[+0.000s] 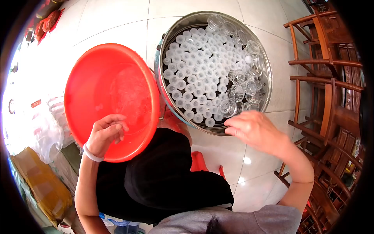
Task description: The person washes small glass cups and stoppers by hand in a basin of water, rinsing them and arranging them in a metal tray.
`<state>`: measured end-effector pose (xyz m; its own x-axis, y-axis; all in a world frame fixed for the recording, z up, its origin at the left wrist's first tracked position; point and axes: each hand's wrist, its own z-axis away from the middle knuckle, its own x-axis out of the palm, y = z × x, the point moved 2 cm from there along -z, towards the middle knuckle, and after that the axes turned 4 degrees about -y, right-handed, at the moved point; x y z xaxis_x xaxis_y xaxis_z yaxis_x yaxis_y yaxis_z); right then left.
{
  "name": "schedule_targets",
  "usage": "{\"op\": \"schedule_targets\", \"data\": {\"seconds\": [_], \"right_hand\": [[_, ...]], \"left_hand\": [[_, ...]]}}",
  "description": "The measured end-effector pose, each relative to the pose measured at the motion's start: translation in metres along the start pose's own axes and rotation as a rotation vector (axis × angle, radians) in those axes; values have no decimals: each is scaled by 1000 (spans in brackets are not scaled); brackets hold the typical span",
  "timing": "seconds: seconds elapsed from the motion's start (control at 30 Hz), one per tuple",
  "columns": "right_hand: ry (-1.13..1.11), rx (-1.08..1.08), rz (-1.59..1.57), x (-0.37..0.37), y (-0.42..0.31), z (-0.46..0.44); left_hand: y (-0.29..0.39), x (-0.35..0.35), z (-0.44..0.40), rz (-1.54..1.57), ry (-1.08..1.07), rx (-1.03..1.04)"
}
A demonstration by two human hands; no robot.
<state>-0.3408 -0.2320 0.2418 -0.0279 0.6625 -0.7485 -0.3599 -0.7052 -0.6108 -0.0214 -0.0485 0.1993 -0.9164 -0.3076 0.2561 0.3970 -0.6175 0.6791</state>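
My left hand [107, 134] hangs over the near rim of a red plastic basin [85, 78]. Its fingers are loosely curled and apart, with nothing visible in them. Water seems to lie in the basin. Just over the near right rim of a round metal pot [269, 74] is my right hand [253, 128], slightly blurred, its bent fingertips a little apart and nothing visible between them. Many small frosted, translucent cups [198, 74] stand packed in the pot. Clear rounded glass-like cups [228, 108] lie along its right side, the closest near my right fingertips.
Wooden chairs [325, 62] line the right side. Part of a red stool [198, 162] shows beside my dark-clothed legs [167, 167]. At the left are a taped cardboard box [43, 183] and clear plastic bags [44, 134]. The floor [113, 19] is pale tile.
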Motion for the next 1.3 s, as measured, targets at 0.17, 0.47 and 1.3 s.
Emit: {"op": "schedule_targets", "data": {"seconds": [0.17,0.47,1.3], "right_hand": [[-102,139,-56,23,-9,10],[-268,310,-153,37,-2,-2],[47,-453,281,6,-109,-180]], "left_hand": [[4,5,2,26,15,-4],[3,1,6,67,21,8],[7,-68,34,-303,478,315]]}}
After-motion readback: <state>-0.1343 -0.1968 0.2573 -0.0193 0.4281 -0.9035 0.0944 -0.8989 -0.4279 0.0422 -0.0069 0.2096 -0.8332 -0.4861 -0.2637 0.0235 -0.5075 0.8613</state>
